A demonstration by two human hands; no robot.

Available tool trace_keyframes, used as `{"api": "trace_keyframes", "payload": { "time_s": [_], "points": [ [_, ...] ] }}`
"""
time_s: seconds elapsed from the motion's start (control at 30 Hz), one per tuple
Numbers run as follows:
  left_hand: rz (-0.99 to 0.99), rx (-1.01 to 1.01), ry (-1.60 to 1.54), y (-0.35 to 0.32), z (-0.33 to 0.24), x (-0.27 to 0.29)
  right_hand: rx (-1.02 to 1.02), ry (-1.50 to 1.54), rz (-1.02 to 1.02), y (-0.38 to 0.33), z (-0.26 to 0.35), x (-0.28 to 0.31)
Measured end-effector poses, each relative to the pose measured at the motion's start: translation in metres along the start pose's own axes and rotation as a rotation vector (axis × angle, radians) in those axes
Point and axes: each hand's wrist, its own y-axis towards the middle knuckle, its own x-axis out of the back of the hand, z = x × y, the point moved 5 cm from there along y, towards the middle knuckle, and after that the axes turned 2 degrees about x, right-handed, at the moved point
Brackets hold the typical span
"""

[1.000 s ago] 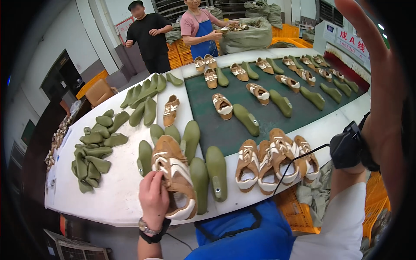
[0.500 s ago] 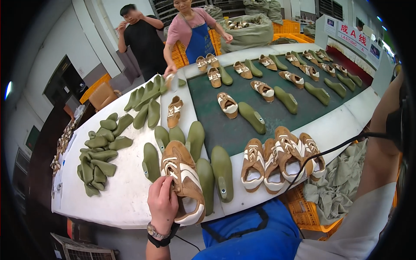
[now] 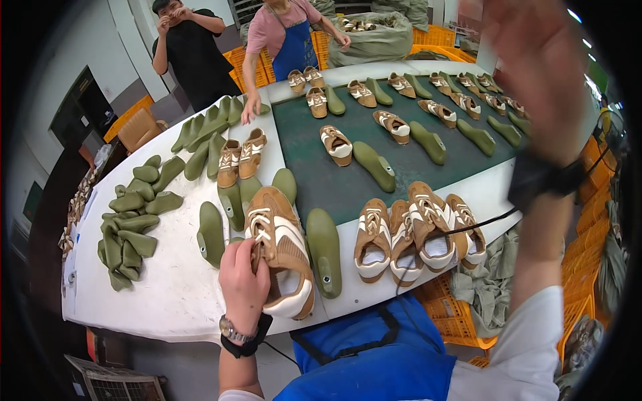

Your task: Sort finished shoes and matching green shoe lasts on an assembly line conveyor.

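Brown-and-white shoe (image 3: 284, 230): at counter's (image 3: 167, 287) near edge, toe toward twelve; left hand's (image 3: 244, 281) grip pinching its lacing side. Right hand (image 3: 537, 73): two o'clock, raised, blurred, grip indeterminable. Changed: far shoes (image 3: 229, 162), eleven o'clock, now two, apparently a pair.

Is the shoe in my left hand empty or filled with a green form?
Empty, as far as visible: the shoe shows pale lining through its opening, no green.

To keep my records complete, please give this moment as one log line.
left hand: gripping brown shoe | right hand: raised, blurred | beside shoe: green last
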Motion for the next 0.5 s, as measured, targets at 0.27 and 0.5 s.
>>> {"api": "trace_keyframes", "payload": {
  "time_s": [0.27,0.5],
  "points": [
    [-0.012,0.085,-0.054,0.010,-0.023,-0.027,-0.165,-0.670,0.143,-0.142,-0.156,-0.182],
    [-0.034,0.083,-0.163,0.006,-0.030,-0.027,-0.217,-0.918,0.098,-0.135,-0.167,-0.192]
  ]
}}
